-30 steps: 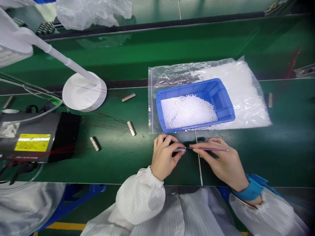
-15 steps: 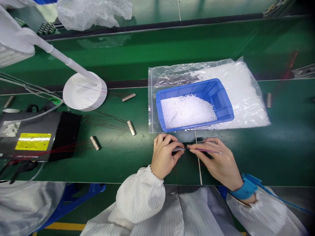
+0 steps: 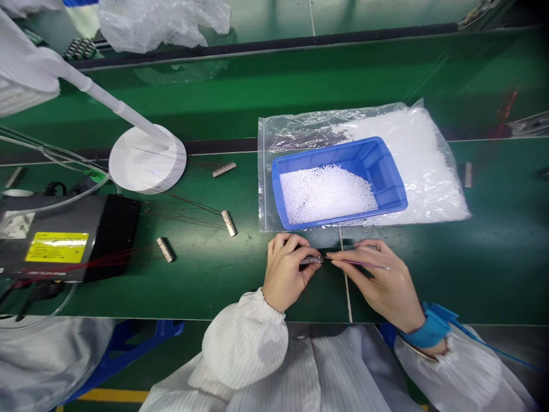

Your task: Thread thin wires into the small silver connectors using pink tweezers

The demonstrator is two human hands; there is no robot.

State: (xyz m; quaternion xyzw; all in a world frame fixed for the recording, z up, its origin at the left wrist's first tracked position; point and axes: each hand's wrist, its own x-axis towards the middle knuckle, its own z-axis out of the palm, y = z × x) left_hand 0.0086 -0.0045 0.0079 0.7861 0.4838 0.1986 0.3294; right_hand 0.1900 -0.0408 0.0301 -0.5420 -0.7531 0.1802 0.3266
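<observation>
Wondering how you'd even hold this stuff. The left hand (image 3: 283,276) has a small metal connector strip (image 3: 311,260) pinched between thumb and fingertips, and the right hand (image 3: 377,283) pinches a few hair-thin purplish wires (image 3: 355,261) the same way. Their ends meet at the strip, just in front of the blue plastic tray (image 3: 386,171). Can't tell if the strip is resting on the green bench mat (image 3: 206,292) or held clear of it.

Looks light and stiff to me, but tiny and probably slick, so I'd grip it by its long edges and keep off the side where the wires meet it. The wires are the fragile bit: soft, floppy, easy to kink. Hold them close to the tip, like that, not way back.

Anything different from the shot a second earlier?

Not much. The right hand sits a bit nearer the left now, and less wire pokes out past its fingers. The tray, the plastic bag of white beads (image 3: 429,171) and the loose connector strips (image 3: 229,223) on the mat look unchanged.

What's the blue band on the right wrist?

Looks like an anti-static wrist strap (image 3: 435,326), with its cord running off to the right. Fits with the white striped smock sleeves (image 3: 242,337), honestly.
</observation>
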